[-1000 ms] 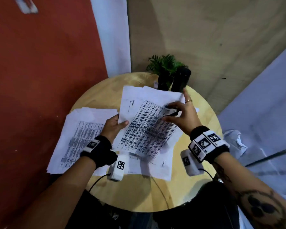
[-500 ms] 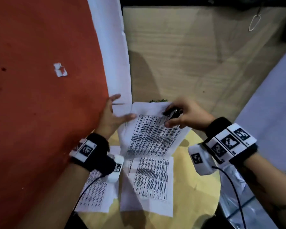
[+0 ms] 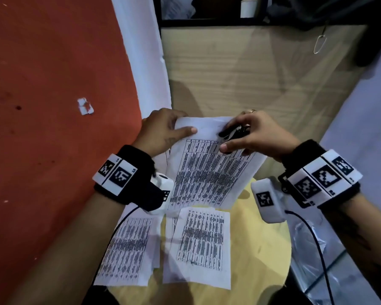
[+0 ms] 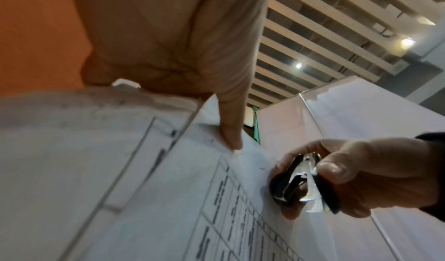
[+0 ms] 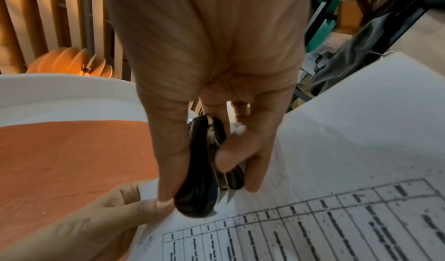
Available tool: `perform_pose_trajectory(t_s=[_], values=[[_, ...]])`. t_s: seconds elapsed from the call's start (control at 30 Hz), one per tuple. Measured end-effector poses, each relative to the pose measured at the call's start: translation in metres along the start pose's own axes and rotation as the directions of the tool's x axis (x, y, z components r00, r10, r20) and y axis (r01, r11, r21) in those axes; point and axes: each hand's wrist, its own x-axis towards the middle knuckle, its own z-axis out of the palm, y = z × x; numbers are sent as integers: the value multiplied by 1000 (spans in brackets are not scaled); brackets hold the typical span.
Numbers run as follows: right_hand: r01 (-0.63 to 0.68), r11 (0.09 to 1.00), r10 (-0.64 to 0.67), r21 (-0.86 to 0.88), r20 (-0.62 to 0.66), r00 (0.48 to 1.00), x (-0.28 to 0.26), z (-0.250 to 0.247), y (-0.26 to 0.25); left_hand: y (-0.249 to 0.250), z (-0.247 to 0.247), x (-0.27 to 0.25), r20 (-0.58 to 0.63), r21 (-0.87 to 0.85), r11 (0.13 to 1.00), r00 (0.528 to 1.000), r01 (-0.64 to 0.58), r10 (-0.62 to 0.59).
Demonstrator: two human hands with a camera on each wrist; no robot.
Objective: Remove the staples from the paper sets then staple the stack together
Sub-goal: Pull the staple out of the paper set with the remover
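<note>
A person lifts one printed paper set [image 3: 209, 172] clear of the round desk [image 3: 262, 249], its top edge raised toward the camera so the stapled corner sits within reach. The left hand [image 3: 161, 130] pinches the sheet's upper left corner, thumb flat on the printed face and the other fingers behind, apparently to keep the page taut. The right hand [image 3: 255, 135] has its grip curled round a black staple remover [image 3: 233, 133], thumb on one side and a fingertip [image 5: 226, 158] pressing the other, the metal claws aimed at the top margin beside the left thumb. The tool's long axis runs roughly along the sheet's top edge, claws toward the left hand; no staple is discernible. The sheet's long axis falls away toward the person, its bottom edge hanging just above the desk. Two more paper sets [image 3: 198, 245] lie flat below, awaiting their turn.
</note>
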Motion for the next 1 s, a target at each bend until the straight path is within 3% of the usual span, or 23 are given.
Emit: perform_pose_trajectory(t_s=[0.13, 0.47, 0.53, 0.57, 0.6, 0.63, 0.7, 0.73, 0.83, 1.0], values=[[11, 1000, -11, -13, 5, 1000, -5, -7, -9, 9, -1, -4, -29, -165, 986, 999, -20, 15], [30, 999, -29, -32, 40, 999, -10, -17, -13, 21, -1, -9, 5, -322, 946, 999, 34, -34], [77, 995, -74, 67, -46, 996, -9, -13, -10, 25, -1, -10, 8, -337, 941, 1000, 18, -16], [164, 979, -143, 122, -163, 976, -10, -9, -9, 26, 0, -10, 7, -334, 943, 1000, 6, -4], [283, 954, -241, 101, -308, 921, -11, -5, -7, 27, 0, -10, 5, -340, 940, 1000, -8, 10], [391, 920, -355, -6, -432, 829, -11, 0, -4, 29, 0, -10, 0, -337, 941, 1000, -11, 12], [503, 825, -561, -259, -491, 667, -13, 11, -1, 32, 0, -10, -7, -341, 940, 1000, -3, 1], [528, 781, -624, -333, -451, 638, -14, 16, -2, 34, 0, -10, -3, -348, 937, 1000, 4, -5], [568, 683, -720, -459, -288, 632, -11, 26, -7, 38, -1, -12, 10, -352, 936, 1000, 12, -9], [600, 607, -762, -521, -169, 625, -7, 26, -9, 36, -2, -16, 19, -389, 921, 1000, 9, -1]])
